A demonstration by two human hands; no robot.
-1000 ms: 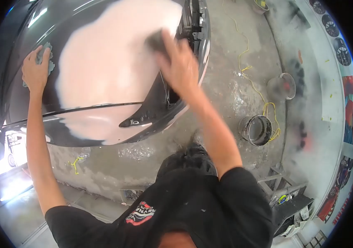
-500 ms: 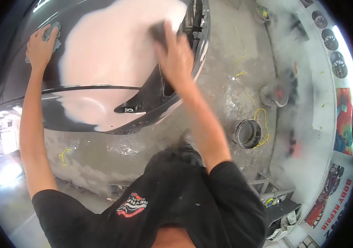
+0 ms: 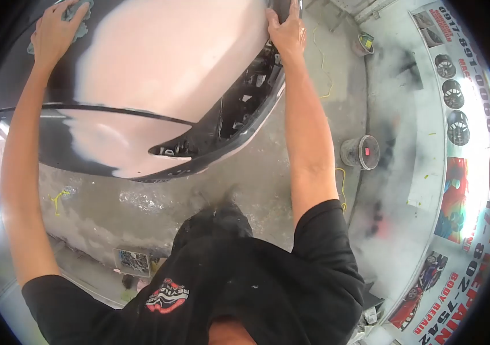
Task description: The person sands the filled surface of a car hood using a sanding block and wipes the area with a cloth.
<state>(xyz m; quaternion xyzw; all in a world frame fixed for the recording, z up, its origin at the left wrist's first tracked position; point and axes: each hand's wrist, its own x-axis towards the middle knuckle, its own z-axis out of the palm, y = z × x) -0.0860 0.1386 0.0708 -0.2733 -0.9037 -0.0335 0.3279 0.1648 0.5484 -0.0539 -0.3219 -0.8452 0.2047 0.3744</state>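
Observation:
A dark car hood (image 3: 141,69), with a broad pale pinkish-white patch over its middle, lies in front of me. At its left, my left hand (image 3: 54,35) presses a grey-green cloth (image 3: 82,12) against the dark paint. My right hand (image 3: 288,35) is at the hood's front edge, near the top of the view. A dark block (image 3: 280,7) shows between its thumb and fingers, partly hidden by them and cut off by the frame. Below the hood seam, the fender (image 3: 101,141) carries a similar pale patch beside the open headlight recess (image 3: 171,150).
Wet concrete floor (image 3: 256,172) surrounds the car. To the right stand a bucket (image 3: 360,152) with a red item in it and a smaller pail (image 3: 363,45). A yellow cord (image 3: 343,187) runs along the floor. Printed banners (image 3: 417,287) line the right wall.
My right hand has moved from the pale patch, forward and right to the hood's front edge. My left hand stays on the cloth. The view has shifted.

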